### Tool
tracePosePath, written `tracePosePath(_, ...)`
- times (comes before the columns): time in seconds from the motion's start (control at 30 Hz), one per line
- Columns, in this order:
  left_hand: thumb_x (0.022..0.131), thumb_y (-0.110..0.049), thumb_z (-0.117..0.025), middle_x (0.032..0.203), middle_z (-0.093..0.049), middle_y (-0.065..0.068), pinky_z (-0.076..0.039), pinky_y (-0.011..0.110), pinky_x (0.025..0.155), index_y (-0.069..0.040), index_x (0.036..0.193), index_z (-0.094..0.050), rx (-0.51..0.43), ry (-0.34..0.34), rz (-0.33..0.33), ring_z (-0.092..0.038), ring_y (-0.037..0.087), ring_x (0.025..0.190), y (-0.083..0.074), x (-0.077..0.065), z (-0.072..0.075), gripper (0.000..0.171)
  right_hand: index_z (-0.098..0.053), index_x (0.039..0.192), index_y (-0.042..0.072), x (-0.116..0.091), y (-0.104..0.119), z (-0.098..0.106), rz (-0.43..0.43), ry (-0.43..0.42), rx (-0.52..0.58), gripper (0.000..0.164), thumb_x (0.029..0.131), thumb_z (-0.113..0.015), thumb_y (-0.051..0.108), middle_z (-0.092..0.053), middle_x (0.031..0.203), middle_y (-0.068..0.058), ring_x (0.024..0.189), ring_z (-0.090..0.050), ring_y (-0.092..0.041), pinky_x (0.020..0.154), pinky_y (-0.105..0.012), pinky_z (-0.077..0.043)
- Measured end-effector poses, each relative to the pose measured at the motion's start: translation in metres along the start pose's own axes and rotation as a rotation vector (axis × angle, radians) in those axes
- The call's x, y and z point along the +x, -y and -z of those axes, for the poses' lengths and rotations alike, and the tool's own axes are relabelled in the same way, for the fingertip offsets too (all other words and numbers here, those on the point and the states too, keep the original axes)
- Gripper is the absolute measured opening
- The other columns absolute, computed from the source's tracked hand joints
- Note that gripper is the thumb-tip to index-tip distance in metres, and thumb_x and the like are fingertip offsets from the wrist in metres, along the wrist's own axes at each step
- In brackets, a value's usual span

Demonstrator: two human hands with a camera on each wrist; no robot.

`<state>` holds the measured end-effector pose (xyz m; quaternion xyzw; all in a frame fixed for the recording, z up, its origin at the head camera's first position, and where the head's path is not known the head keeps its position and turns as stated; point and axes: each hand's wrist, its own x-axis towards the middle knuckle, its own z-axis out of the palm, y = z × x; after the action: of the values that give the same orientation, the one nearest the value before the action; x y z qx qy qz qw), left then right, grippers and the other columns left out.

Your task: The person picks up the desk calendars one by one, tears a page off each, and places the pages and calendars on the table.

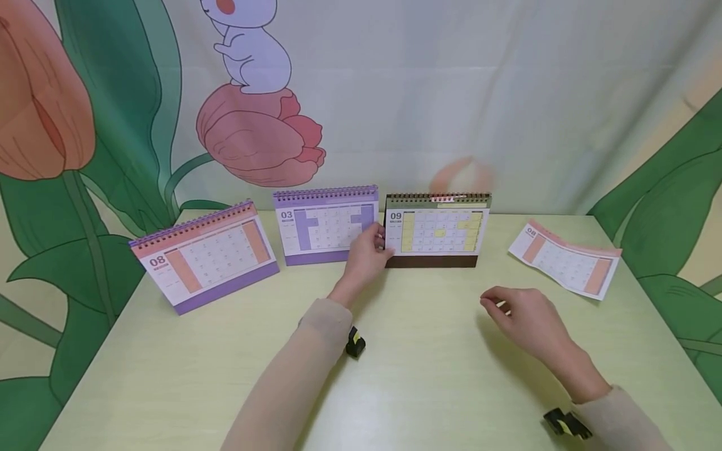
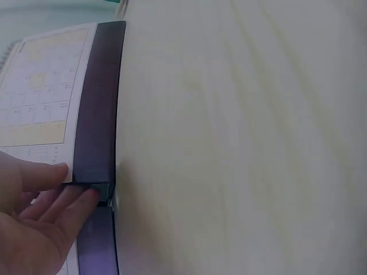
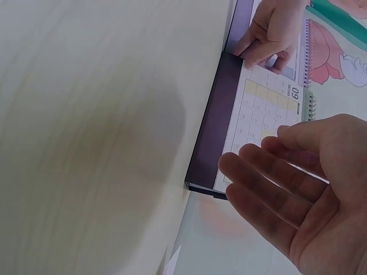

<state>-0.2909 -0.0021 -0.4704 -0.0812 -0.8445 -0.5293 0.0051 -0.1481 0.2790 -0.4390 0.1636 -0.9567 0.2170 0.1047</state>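
Note:
A desk calendar showing 09 [image 1: 439,232], with yellow columns and a dark brown base, stands upright at the middle back. My left hand [image 1: 366,252] grips its left edge; in the left wrist view the thumb [image 2: 49,175] lies on the page and the other fingers reach around the side. My right hand [image 1: 527,319] hovers over the table in front and to the right, loosely curled around nothing. Beside the left hand stands a purple calendar showing 03 [image 1: 329,228]. Farther left, an orange-and-purple calendar showing 08 [image 1: 211,257] stands at an angle.
A loose, slightly curved calendar page marked 08 [image 1: 566,260] lies at the right back of the pale table [image 1: 429,376]. Behind the table hangs a curtain [image 1: 395,113] printed with tulips and a white animal. Both wrists wear small black devices.

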Motion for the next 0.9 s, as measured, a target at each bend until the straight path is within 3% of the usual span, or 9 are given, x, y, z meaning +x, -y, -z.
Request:
tracePosePath(0.23, 0.088, 0.007, -0.071, 0.103, -0.07, 0.013, -0.056, 0.034, 0.084, 0.002, 0.114, -0.063, 0.049, -0.02, 0.053, -0.066, 0.024, 0.092, -0.009, -0.006, 0.01, 0.027, -0.079, 0.098, 0.009, 0.011, 0.004, -0.004, 0.027, -0.016, -0.003, 0.007, 0.095, -0.073, 0.012, -0.076, 0.087, -0.002, 0.072, -0.071, -0.017, 0.064, -0.041, -0.057)
tracePosePath(0.43, 0.091, -0.003, -0.073, 0.099, -0.069, 0.007, -0.052, 0.036, 0.084, -0.002, 0.107, -0.066, 0.107, -0.089, 0.025, -0.064, 0.022, 0.09, -0.012, -0.019, 0.024, 0.017, -0.079, 0.099, 0.009, 0.025, 0.009, -0.007, 0.035, -0.014, -0.008, 0.008, 0.095, -0.073, 0.012, -0.077, 0.089, -0.003, 0.074, -0.072, -0.019, 0.065, -0.042, -0.057)
tracePosePath(0.9, 0.094, -0.01, -0.072, 0.102, -0.068, 0.007, -0.052, 0.036, 0.078, -0.004, 0.106, -0.069, 0.033, -0.121, 0.042, -0.063, 0.025, 0.09, -0.003, -0.05, 0.071, 0.014, -0.079, 0.098, 0.007, 0.041, 0.014, -0.009, 0.07, -0.072, 0.003, 0.008, 0.095, -0.073, 0.01, -0.077, 0.09, -0.007, 0.071, -0.072, -0.02, 0.062, -0.042, -0.056)
